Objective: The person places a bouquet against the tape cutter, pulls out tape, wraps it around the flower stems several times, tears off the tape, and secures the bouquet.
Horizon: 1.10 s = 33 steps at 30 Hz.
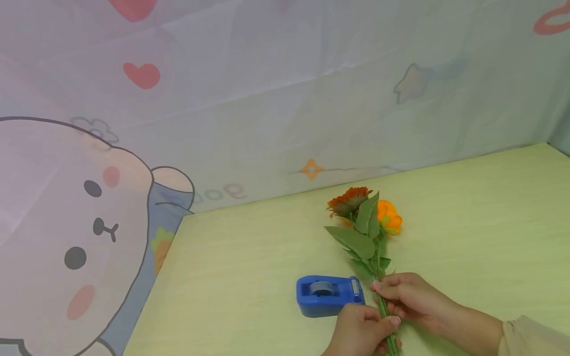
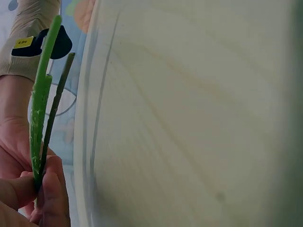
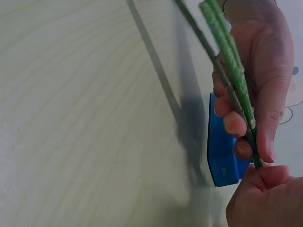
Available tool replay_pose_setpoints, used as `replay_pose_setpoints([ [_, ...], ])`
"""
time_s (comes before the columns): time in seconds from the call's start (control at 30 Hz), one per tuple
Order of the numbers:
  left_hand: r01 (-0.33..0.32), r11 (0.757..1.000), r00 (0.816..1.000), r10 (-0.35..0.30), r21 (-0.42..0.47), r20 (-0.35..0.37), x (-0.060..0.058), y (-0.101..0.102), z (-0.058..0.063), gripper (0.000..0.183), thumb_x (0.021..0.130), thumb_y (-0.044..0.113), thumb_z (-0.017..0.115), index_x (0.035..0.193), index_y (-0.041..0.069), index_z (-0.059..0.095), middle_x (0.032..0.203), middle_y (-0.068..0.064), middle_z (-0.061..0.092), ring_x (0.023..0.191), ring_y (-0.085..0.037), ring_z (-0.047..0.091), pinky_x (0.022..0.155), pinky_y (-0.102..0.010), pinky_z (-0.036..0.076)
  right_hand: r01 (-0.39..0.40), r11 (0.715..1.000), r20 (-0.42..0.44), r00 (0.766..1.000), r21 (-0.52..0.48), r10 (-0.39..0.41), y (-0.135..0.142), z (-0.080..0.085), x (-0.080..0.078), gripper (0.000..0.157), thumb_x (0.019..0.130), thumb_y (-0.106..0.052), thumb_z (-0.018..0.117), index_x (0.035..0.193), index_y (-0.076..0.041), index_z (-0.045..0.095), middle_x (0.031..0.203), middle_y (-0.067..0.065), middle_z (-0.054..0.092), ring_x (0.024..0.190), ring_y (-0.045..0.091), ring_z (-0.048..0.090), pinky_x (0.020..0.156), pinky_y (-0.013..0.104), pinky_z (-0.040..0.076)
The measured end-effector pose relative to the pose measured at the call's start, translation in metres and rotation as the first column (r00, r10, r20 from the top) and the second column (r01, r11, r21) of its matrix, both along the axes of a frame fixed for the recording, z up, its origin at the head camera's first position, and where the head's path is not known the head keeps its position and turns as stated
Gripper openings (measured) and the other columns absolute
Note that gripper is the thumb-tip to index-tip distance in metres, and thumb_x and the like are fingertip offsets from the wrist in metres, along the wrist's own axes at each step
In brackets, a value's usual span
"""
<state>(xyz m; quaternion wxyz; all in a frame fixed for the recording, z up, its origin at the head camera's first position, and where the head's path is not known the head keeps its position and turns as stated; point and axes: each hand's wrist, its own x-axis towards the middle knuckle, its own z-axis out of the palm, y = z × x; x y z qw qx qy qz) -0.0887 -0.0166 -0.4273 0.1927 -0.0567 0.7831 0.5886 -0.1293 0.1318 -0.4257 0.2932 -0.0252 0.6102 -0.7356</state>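
A small bunch of artificial-looking flowers lies over the table, with a rust-red bloom (image 1: pixel 349 201), a bright orange bloom (image 1: pixel 388 216) and green leaves (image 1: pixel 356 241). My right hand (image 1: pixel 416 301) pinches the green stems (image 1: pixel 384 310) just below the leaves. Lower down, my left hand (image 1: pixel 361 329) grips the same stems between thumb and fingers. In the right wrist view the stem ends (image 3: pixel 227 52) stick out past the left hand (image 3: pixel 270 80). Beside the hands, to the left of the stems, stands a blue tape dispenser (image 1: pixel 311 309) with a roll of tape.
The pale yellow-green wooden table (image 1: pixel 231 277) stretches to both sides. Behind it hangs a printed cloth (image 1: pixel 267 99) with hearts and stars. A cartoon animal print (image 1: pixel 111 222) covers the left side. A dark wrist strap (image 2: pixel 59 42) shows on one sleeve.
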Motion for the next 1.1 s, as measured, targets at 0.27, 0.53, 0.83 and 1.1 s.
replay_pose_setpoints([
  [0.27, 0.099, 0.971, 0.992, -0.114, 0.218, 0.056, 0.000, -0.008, -0.004, 0.022, 0.092, 0.012, 0.057, 0.086, -0.004, 0.072, 0.080, -0.015, 0.070, 0.072, -0.022, 0.068, 0.065, -0.028, 0.054, -0.039, 0.993, 0.037, 0.998, -0.109, 0.043, 0.002, -0.008, -0.002, 0.021, 0.097, -0.007, 0.046, 0.101, -0.001, 0.066, 0.080, 0.000, 0.061, 0.049, 0.002, 0.041, 0.051, 0.014, 0.037],
  [0.53, 0.139, 0.967, 0.986, -0.155, 0.215, 0.063, 0.000, -0.014, -0.001, 0.023, 0.093, 0.013, 0.057, 0.093, -0.005, 0.070, 0.085, -0.018, 0.070, 0.080, -0.025, 0.068, 0.069, -0.032, 0.054, -0.046, 0.963, 0.086, 0.994, -0.266, 0.071, 0.002, -0.014, -0.002, 0.023, 0.098, -0.004, 0.041, 0.103, -0.005, 0.064, 0.086, 0.002, 0.062, 0.055, 0.000, 0.045, 0.051, 0.011, 0.037],
  [0.83, 0.174, 0.982, 0.957, -0.188, -0.078, -0.220, -0.004, -0.015, 0.000, 0.033, 0.086, 0.016, 0.067, 0.059, -0.001, 0.064, 0.046, 0.000, 0.055, 0.039, 0.001, 0.043, 0.040, -0.015, 0.035, -0.060, 0.997, -0.021, 0.998, -0.054, 0.059, -0.001, -0.009, 0.002, 0.032, 0.099, -0.017, 0.046, 0.109, 0.009, 0.062, 0.069, -0.003, 0.057, 0.054, 0.003, 0.045, 0.053, 0.016, 0.038],
  [1.1, 0.150, 0.897, 0.747, -0.378, -0.415, -0.547, -0.005, -0.015, 0.002, 0.050, 0.084, 0.016, 0.067, 0.046, 0.012, 0.036, 0.039, 0.012, 0.023, 0.035, 0.008, 0.019, 0.035, -0.012, 0.020, 0.000, 0.989, -0.144, 0.989, 0.148, 0.021, -0.009, 0.001, 0.005, 0.029, 0.097, -0.012, 0.049, 0.095, 0.011, 0.065, 0.075, 0.000, 0.060, 0.047, 0.004, 0.044, 0.049, 0.020, 0.040],
])
